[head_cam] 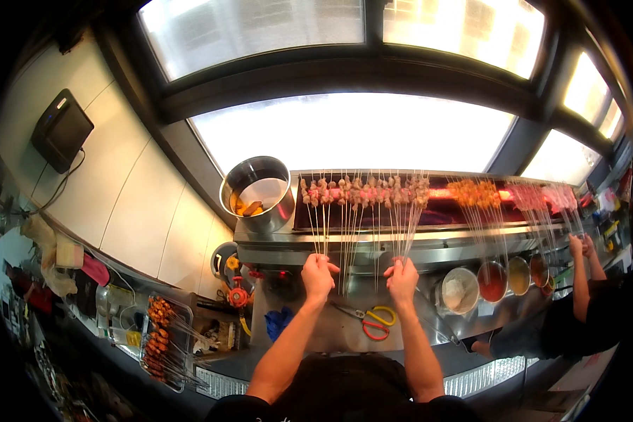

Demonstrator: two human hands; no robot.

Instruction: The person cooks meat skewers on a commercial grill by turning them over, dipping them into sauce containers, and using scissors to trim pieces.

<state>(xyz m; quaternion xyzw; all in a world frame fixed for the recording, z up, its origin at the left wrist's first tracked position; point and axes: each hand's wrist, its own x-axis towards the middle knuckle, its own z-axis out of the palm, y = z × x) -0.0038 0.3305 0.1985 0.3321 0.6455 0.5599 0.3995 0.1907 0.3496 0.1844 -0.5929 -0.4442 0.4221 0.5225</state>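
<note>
My left hand (318, 277) grips the lower ends of a few thin metal skewers at the left end of the long grill (438, 217). Their pale meat pieces (316, 192) lie over the glowing red heat. To the right, my right hand (402, 279) is closed around another bunch of skewers (404, 232), whose meat (418, 191) also rests over the grill. Between my hands, more skewers (352, 232) hang over the front edge, held by neither hand. Below them on the steel counter lie scissors (366, 315) with red and yellow handles.
A deep metal pot (266, 219) stands left of the grill. Orange skewered meat (475, 194) cooks further right, near bowls of red sauce (491, 282) and white powder (459, 290). Another person's hands (581, 245) hold skewers at the far right. A tray (182, 311) of browned skewers sits lower left.
</note>
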